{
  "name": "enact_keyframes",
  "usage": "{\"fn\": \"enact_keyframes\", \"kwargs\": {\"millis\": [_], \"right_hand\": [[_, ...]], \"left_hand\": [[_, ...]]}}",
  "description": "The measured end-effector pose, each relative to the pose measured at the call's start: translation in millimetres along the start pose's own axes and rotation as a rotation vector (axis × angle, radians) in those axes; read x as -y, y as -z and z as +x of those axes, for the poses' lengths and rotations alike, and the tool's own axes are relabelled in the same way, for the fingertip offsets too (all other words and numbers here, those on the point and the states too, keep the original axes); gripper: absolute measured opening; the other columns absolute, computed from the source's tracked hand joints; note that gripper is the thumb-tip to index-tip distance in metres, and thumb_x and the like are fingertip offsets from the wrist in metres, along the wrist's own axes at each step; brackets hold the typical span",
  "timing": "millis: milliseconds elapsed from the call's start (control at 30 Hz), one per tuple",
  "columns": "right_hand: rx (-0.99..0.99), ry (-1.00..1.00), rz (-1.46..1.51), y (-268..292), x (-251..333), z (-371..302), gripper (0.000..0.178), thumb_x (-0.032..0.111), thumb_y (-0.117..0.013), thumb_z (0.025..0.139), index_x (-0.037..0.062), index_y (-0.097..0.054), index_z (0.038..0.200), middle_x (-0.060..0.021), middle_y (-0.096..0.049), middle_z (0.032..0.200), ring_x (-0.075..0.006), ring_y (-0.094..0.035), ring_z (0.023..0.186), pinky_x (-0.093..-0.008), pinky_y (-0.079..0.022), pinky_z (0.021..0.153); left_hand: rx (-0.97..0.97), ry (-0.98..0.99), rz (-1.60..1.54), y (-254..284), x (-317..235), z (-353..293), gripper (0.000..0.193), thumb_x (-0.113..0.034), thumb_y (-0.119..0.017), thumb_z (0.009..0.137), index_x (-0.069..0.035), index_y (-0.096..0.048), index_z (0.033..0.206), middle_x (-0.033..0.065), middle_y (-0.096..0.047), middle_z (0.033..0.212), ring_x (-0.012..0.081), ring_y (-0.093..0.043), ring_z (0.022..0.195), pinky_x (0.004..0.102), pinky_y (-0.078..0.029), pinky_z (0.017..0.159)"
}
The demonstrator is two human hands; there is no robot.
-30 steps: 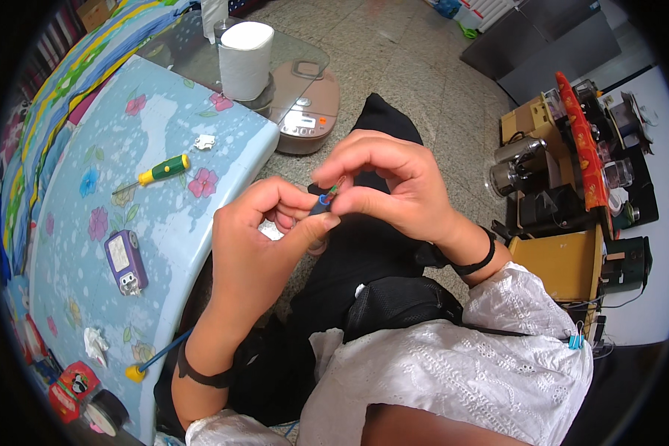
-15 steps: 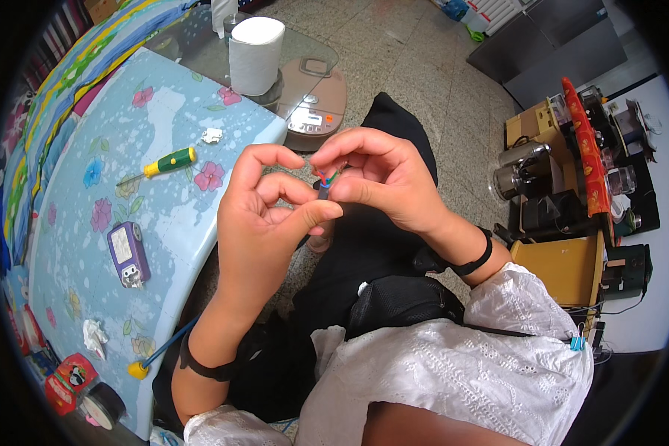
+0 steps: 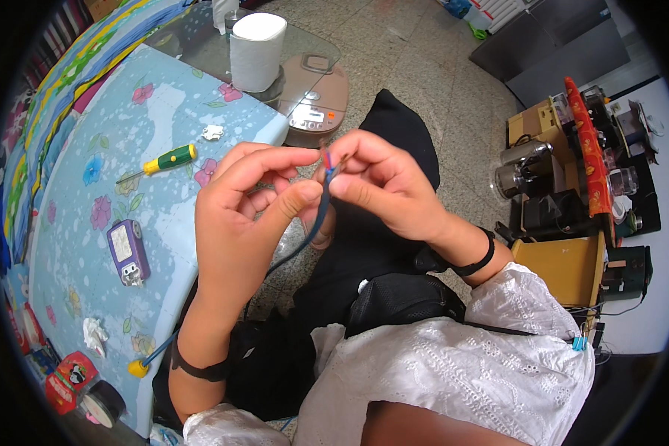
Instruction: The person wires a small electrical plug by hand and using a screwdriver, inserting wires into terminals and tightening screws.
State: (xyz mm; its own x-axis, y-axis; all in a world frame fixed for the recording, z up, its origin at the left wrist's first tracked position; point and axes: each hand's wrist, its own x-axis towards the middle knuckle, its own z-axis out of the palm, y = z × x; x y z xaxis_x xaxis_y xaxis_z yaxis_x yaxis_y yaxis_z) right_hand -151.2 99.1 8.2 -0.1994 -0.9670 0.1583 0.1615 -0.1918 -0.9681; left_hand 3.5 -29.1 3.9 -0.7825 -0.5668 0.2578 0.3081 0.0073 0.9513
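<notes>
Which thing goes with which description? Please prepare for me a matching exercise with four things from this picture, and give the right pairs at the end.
Things:
1. screwdriver
2. paper roll
3. cable
4. small boxy device

Descriptions:
a. white, standing upright
b. purple, with a pale label, lying on the flowered tablecloth
c. green and yellow handle
d. dark, its end between the left hand and the right hand

Right pairs: 1-c, 2-a, 3-d, 4-b
</notes>
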Motion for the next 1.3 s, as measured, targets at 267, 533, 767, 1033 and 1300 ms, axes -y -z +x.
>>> {"fn": "enact_keyframes", "kwargs": {"millis": [267, 533, 767, 1033, 1300], "right_hand": [[0.090, -0.119, 0.103, -10, -5, 6, 0.014, 0.004, -0.062, 0.098, -0.0008, -0.054, 0.108, -0.0091, -0.066, 0.102, -0.0139, -0.067, 0.089, -0.0282, -0.055, 0.082], [-0.019, -0.103, 0.103, -9, -8, 6, 0.015, -0.001, -0.068, 0.092, -0.0022, -0.057, 0.102, -0.0113, -0.069, 0.096, -0.0156, -0.070, 0.085, -0.0274, -0.057, 0.078], [-0.021, -0.106, 0.092, -7, -3, 7, 0.015, -0.003, -0.070, 0.090, -0.0035, -0.058, 0.099, -0.0118, -0.069, 0.093, -0.0156, -0.070, 0.084, -0.0274, -0.058, 0.078], [-0.030, -0.128, 0.085, -4, -10, 3, 0.014, 0.000, -0.070, 0.091, -0.0033, -0.058, 0.099, -0.0108, -0.069, 0.093, -0.0143, -0.069, 0.082, -0.0257, -0.056, 0.074], [-0.056, -0.092, 0.028, -5, -6, 7, 0.015, 0.002, -0.070, 0.092, -0.0032, -0.058, 0.100, -0.0100, -0.070, 0.091, -0.0126, -0.069, 0.080, -0.0238, -0.056, 0.072]], "left_hand": [[-0.004, 0.048, -0.243, 5, 11, -1, 0.017, 0.007, -0.069, 0.087, 0.008, -0.067, 0.104, 0.0136, -0.066, 0.100, 0.0159, -0.066, 0.074, 0.0264, -0.055, 0.065], [-0.024, 0.105, -0.201, 7, 7, 1, 0.011, 0.003, -0.068, 0.090, 0.007, -0.067, 0.100, 0.0085, -0.069, 0.088, 0.0122, -0.065, 0.076, 0.0238, -0.054, 0.070], [0.023, 0.210, -0.311, 13, 13, 2, 0.015, -0.010, -0.069, 0.093, 0.004, -0.069, 0.098, 0.0063, -0.069, 0.085, 0.0099, -0.062, 0.072, 0.0228, -0.051, 0.067], [0.111, 0.334, -0.320, 17, 7, 7, 0.016, -0.013, -0.070, 0.093, 0.002, -0.069, 0.097, 0.0053, -0.069, 0.083, 0.0097, -0.062, 0.072, 0.0228, -0.050, 0.067], [0.019, 0.196, -0.343, 11, 9, 3, 0.012, -0.003, -0.072, 0.089, 0.004, -0.069, 0.099, 0.0072, -0.069, 0.091, 0.0098, -0.064, 0.077, 0.0238, -0.052, 0.070]]}}
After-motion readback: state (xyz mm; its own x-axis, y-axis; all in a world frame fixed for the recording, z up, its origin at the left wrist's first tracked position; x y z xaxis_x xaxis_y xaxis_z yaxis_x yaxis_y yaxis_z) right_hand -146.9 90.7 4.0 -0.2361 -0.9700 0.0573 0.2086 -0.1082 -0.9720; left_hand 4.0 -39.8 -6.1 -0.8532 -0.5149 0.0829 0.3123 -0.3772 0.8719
